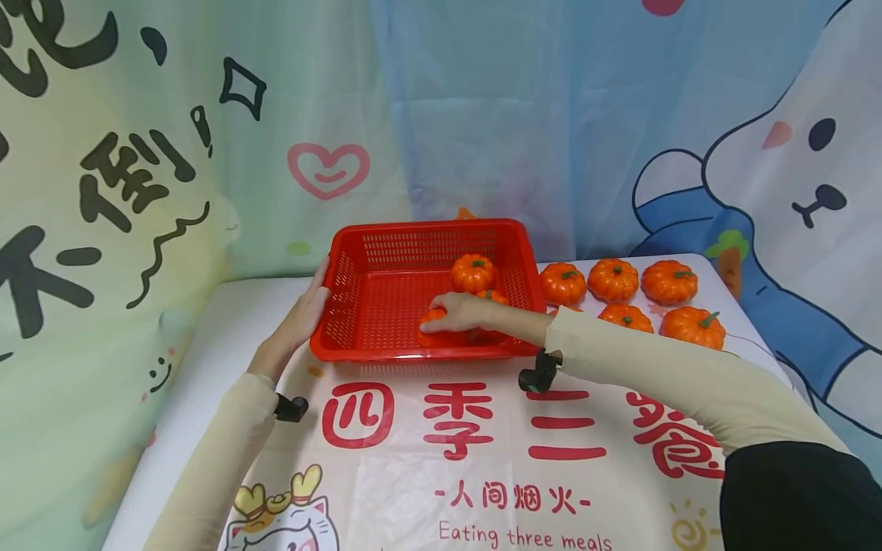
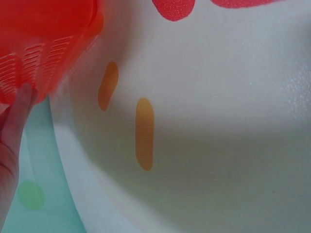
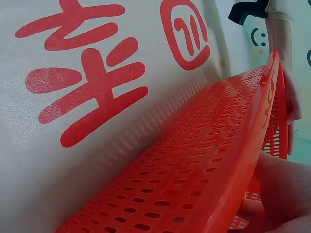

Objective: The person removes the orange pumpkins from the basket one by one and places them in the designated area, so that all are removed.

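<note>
A red plastic basket [image 1: 386, 354] with slotted walls sits on the table. My left hand [image 1: 303, 312] rests against the outside of its left wall; in the left wrist view a straight finger [image 2: 22, 109] lies along the slots. Inside the basket, my right hand [image 1: 463, 312] grips a small orange pumpkin [image 1: 436, 337] near the front wall, thumb and fingers around it. Just behind that hand is another pumpkin [image 1: 472, 273] with a green stem, and a further one [image 1: 493, 296] is partly covered by the hand. The basket wall hides the held pumpkin in the right wrist view.
Several more orange pumpkins [image 1: 613, 280] stand on the table to the right of the basket, under and beyond my right forearm. A printed cloth [image 1: 413, 474] covers the table's front part. Behind the table hangs a patterned curtain [image 1: 475, 138].
</note>
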The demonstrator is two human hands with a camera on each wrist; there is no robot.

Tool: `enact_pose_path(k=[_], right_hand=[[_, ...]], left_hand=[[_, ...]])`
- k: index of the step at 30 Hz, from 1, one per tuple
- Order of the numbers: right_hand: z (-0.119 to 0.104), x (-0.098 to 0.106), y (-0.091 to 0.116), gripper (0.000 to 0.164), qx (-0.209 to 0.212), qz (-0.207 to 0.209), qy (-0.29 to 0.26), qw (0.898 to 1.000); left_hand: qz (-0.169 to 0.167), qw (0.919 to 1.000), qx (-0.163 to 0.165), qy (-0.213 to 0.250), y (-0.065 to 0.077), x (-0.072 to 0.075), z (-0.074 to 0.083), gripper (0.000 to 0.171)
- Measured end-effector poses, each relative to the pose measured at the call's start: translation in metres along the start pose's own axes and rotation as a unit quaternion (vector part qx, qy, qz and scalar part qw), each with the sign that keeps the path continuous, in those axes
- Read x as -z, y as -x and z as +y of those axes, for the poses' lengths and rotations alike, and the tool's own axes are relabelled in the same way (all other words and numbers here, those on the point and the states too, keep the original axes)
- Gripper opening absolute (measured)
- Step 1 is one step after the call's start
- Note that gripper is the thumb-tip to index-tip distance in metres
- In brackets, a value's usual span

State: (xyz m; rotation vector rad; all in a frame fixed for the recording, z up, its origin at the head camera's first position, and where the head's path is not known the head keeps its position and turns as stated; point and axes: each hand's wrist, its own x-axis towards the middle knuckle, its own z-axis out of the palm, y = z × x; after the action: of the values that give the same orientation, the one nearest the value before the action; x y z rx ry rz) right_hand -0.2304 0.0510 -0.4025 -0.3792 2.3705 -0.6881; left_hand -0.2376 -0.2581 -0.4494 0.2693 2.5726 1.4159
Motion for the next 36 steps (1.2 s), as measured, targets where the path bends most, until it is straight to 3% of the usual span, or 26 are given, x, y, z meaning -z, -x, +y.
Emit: enact_pose_path(k=[4, 8, 11, 15, 19, 24, 32, 36], right_hand=[[0.001, -0.001, 0.000, 0.059, 0.013, 0.015, -0.009, 1.000], [-0.003, 0.005, 0.010, 0.052, 0.052, 0.058, -0.030, 0.996], [-0.007, 0.016, 0.031, 0.049, 0.079, 0.086, -0.078, 0.990], [-0.002, 0.022, 0.075, 0.049, 0.106, 0.096, -0.134, 0.981], [0.019, 0.008, 0.122, 0.050, 0.145, 0.091, -0.157, 0.973], [0.052, -0.013, 0.163, 0.050, 0.176, 0.067, -0.193, 0.963], [0.087, -0.027, 0.191, 0.048, 0.173, 0.032, -0.234, 0.956], [0.096, -0.032, 0.198, 0.047, 0.161, 0.003, -0.266, 0.950]], left_hand=[[0.001, 1.0000, 0.004, 0.003, 0.000, 0.000, 0.001, 0.060], [0.000, 1.0000, 0.005, 0.003, 0.000, 0.000, 0.000, 0.060], [-0.003, 0.9999, 0.007, 0.009, 0.001, -0.001, 0.000, 0.060], [-0.005, 0.9997, 0.016, 0.018, 0.002, -0.001, 0.001, 0.061], [-0.001, 0.9997, 0.020, 0.010, 0.001, 0.000, 0.001, 0.061], [-0.005, 0.9999, 0.011, -0.001, 0.000, 0.002, 0.002, 0.061], [-0.022, 0.9993, 0.018, 0.025, 0.006, 0.002, 0.018, 0.063], [-0.019, 0.9995, 0.016, 0.018, 0.007, 0.003, 0.018, 0.063]])
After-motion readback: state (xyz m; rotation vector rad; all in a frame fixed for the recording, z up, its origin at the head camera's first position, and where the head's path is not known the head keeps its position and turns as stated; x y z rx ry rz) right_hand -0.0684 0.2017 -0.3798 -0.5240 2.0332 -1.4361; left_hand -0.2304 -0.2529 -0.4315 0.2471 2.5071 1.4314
